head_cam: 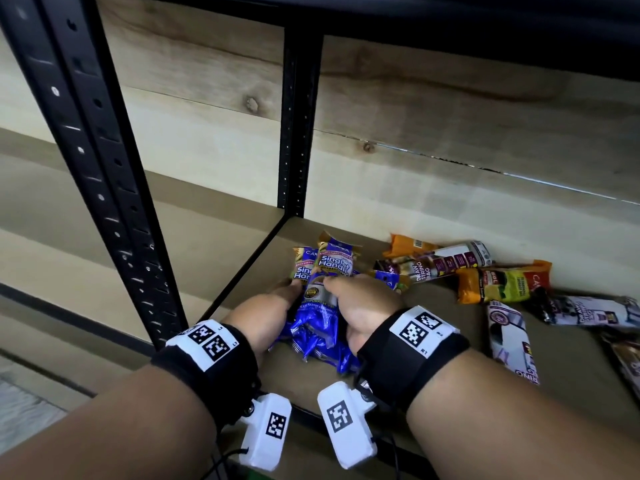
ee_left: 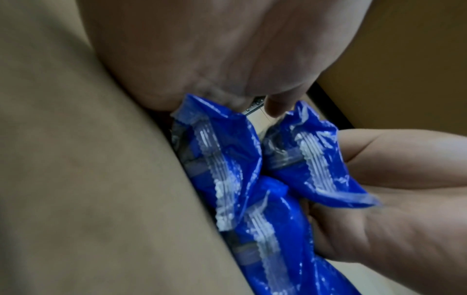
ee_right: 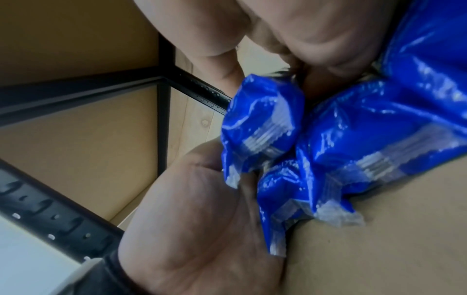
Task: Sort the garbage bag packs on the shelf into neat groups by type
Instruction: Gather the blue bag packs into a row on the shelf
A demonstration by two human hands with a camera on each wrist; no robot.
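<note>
Several blue "Single Handle" garbage bag packs (head_cam: 323, 268) lie bundled side by side at the left end of the brown shelf board (head_cam: 242, 271). My left hand (head_cam: 277, 299) grips the bundle from its left side. My right hand (head_cam: 346, 296) grips it from the right, fingers over the top. The left wrist view shows the packs' crimped blue ends (ee_left: 227, 163) squeezed between my left hand (ee_left: 215, 49) and my right hand (ee_left: 379, 179). From the right wrist I see the same blue ends (ee_right: 328, 139) pressed between both hands, resting on the board (ee_right: 379, 249).
To the right lie loose packs: an orange one (head_cam: 408, 245) at the back, a draw string pack (head_cam: 433, 265), an orange-yellow pack (head_cam: 502, 284), and white-purple draw string packs (head_cam: 512, 341) (head_cam: 588, 311). Black uprights (head_cam: 298, 133) (head_cam: 104, 202) bound the left end; an upper shelf hangs overhead.
</note>
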